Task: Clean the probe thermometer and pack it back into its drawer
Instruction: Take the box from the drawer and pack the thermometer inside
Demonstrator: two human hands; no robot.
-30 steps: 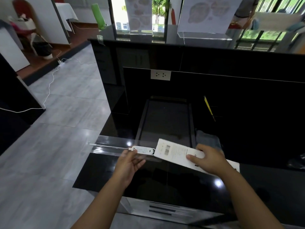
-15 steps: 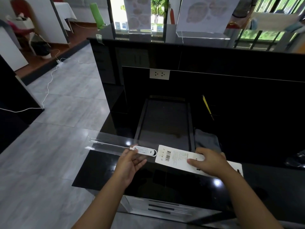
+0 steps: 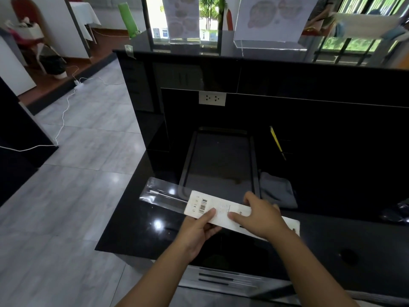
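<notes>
Fingers of both hands are closed on one long white cardboard backing card (image 3: 221,208) printed with a barcode, held low over the near edge of a glossy black counter (image 3: 137,220).

Far left, a white cable (image 3: 63,117) trails across the grey tiled floor. At the counter's left end, a clear plastic sleeve (image 3: 155,185) juts leftward from under the card. Inside it lies the thin stem of the probe thermometer (image 3: 164,196), its white tip pointing left. The thermometer's body is hidden behind the card.

Next comes the left hand (image 3: 197,229): its thumb presses on the card's face near the barcode and its fingers go underneath, pinching the near edge. Beyond the card, a dark rectangular tray with a grey rim (image 3: 254,156) sits on the counter, with a white wall socket (image 3: 212,98) farther back.

To the right, the right hand (image 3: 262,216) grips the card's middle, fingers curled over the far edge and thumb on the face. Just right of the tray lies a folded grey cloth (image 3: 276,191), and farther away a yellow pencil (image 3: 275,140) lies at a slant.
</notes>
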